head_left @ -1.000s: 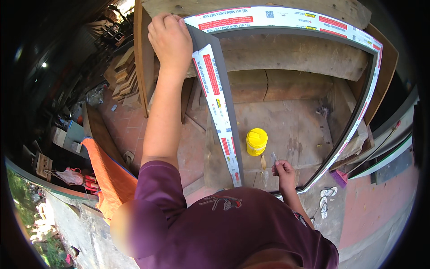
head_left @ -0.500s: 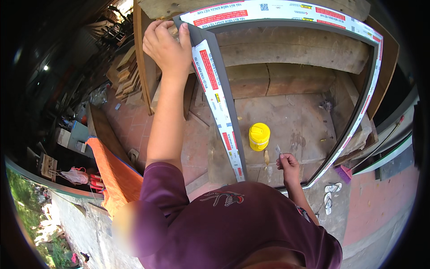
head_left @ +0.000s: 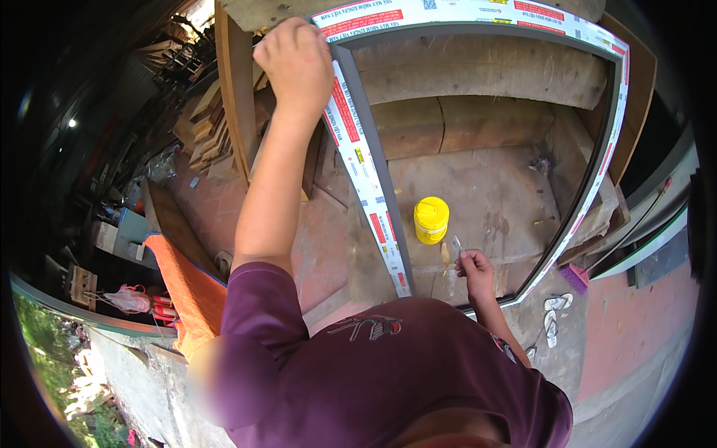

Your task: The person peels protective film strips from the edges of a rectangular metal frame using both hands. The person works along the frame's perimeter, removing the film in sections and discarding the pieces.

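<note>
A dark grey metal frame (head_left: 373, 143), with printed white-and-red protective film on its faces, stands in front of me. At its upper left corner my left hand (head_left: 300, 66) is closed, fingers curled over the outer edge and thumb hidden. Lower down, inside the frame's opening, my right hand (head_left: 478, 273) pinches a small, thin, silvery flat piece (head_left: 457, 243) that looks like a blade. Beyond that hand a yellow lidded tub (head_left: 431, 221) sits on a worn wooden surface (head_left: 489, 179).
Thick wooden beams (head_left: 485, 71) lie behind the frame. Stacked planks (head_left: 205, 127) and an orange cloth (head_left: 179, 287) are at the left. To the right are a purple broom head (head_left: 575, 278) and white flip-flops (head_left: 551, 328) on the floor.
My left hand has shifted slightly up, its thumb no longer showing on the corner. The right hand has moved a little, still pinching the silvery piece. The view has shifted slightly.
</note>
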### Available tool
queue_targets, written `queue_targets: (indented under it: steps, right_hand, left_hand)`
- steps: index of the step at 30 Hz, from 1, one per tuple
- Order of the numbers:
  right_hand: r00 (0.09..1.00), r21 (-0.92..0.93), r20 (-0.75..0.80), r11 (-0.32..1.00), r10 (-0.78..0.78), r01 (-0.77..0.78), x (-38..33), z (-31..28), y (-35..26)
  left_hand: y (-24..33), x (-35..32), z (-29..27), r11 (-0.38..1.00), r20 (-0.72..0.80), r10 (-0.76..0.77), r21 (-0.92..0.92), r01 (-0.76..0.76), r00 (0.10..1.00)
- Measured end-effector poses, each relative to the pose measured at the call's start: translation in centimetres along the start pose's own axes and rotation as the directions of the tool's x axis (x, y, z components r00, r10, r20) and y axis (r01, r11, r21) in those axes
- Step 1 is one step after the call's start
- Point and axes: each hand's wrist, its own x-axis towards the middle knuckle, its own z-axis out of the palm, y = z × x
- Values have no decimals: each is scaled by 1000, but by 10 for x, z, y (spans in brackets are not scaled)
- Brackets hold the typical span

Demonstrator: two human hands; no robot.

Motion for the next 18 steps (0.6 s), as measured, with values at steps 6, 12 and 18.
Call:
queue_targets:
  steps: [6,12,18]
  right_hand:
    - [1000,-21,16,1000,-15,15,2,4,-1]
    - [1000,-13,23,1000,-11,11,-1,9,-6]
    - [1000,2,9,1000,-21,21,-9,8,-3]
  left_hand:
    - [-2,-10,-19,985,6,2,-171,-1,1000]
    - [-8,8,-19,992,96,-129,13,128,987]
    - [-21,23,-5,992,213,76,78,-94,974]
